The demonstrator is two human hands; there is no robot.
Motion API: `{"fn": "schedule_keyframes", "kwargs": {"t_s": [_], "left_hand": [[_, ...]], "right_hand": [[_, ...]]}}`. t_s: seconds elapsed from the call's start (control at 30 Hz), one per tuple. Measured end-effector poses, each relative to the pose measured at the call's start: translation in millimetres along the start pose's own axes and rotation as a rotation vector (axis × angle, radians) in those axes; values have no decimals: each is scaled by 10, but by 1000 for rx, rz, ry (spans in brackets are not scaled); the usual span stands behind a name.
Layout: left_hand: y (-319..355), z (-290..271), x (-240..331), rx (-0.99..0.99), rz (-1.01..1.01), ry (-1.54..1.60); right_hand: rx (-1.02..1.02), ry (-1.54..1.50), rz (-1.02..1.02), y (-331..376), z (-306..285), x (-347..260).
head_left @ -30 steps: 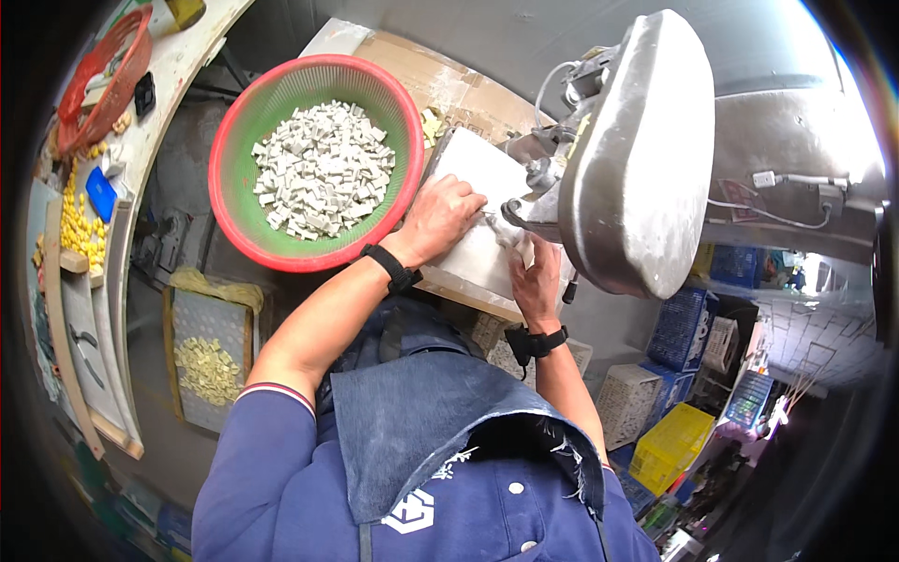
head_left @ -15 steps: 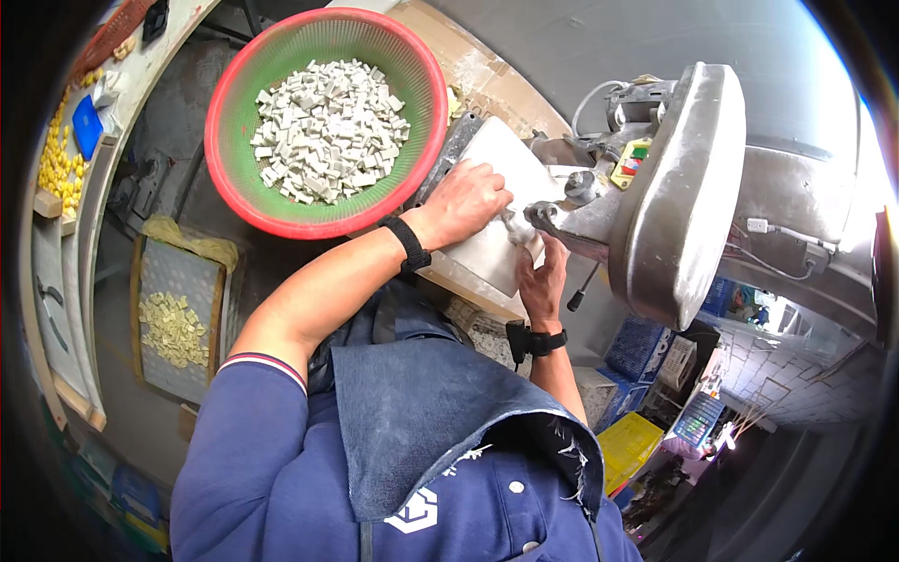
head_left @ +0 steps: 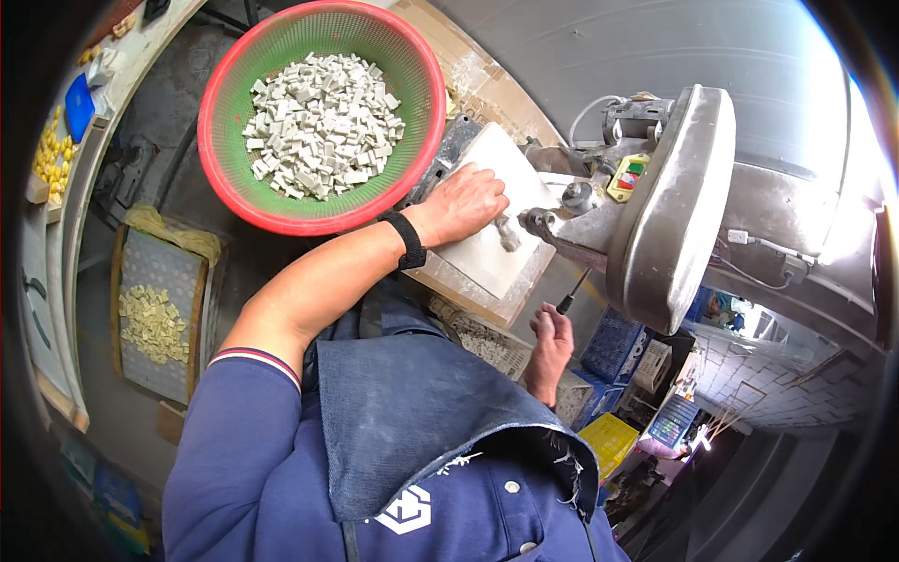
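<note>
My left hand (head_left: 465,206) rests on a white, dust-covered plate (head_left: 501,267) on a machine's worktable. Its fingers are curled in, and whatever they hold is hidden beneath them. Just right of the fingertips, a small grey part (head_left: 508,234) sits by the end of the machine's metal spindle (head_left: 539,221). My right hand (head_left: 551,339) is off the plate, its fingers bent and somewhat apart, with nothing visible in them. Right beside its fingertips is the black-tipped lever (head_left: 566,303); contact cannot be made out.
A red-rimmed green basket (head_left: 213,159) full of small pale blocks stands left of the plate. The large metal machine housing (head_left: 672,206) overhangs on the right. Lower left, a tray (head_left: 183,272) carries yellowish pieces. Blue crates (head_left: 611,351) and a yellow crate (head_left: 609,442) stand at lower right.
My right hand has drawn back from the plate and the grey part, toward me beside the lever. My left hand remains on the plate. The whole view has shifted slightly.
</note>
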State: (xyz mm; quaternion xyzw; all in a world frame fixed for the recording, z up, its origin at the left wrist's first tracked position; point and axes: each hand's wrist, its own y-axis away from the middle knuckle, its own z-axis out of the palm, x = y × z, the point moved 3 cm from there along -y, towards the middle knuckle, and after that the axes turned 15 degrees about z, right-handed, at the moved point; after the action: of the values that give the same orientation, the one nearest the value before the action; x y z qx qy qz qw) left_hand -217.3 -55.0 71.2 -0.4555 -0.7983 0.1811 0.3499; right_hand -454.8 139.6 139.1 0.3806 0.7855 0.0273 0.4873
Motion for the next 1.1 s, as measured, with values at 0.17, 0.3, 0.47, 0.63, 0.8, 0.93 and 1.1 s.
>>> {"fn": "schedule_keyframes", "kwargs": {"t_s": [0.17, 0.3, 0.47, 0.63, 0.8, 0.93, 1.1], "left_hand": [[2, -26, 14, 5, 17, -6], [-1, -53, 26, -8, 24, -9], [9, 0, 19, -1, 7, -46], [8, -12, 41, 19, 5, -56], [9, -9, 60, 31, 4, -57], [13, -17, 61, 29, 5, -84], [12, -1, 68, 20, -4, -96]], "right_hand": [[-1, -382, -69, -207, -316, -414], [-49, -547, -268, -332, -395, -943], [-64, -370, -497, -562, -509, -1260], [-393, -529, -468, -752, -646, -1332], [-395, -632, -372, -857, -737, -1283], [-315, -530, -496, -768, -651, -1303], [361, 586, -1064, -524, -597, -1423]]}}
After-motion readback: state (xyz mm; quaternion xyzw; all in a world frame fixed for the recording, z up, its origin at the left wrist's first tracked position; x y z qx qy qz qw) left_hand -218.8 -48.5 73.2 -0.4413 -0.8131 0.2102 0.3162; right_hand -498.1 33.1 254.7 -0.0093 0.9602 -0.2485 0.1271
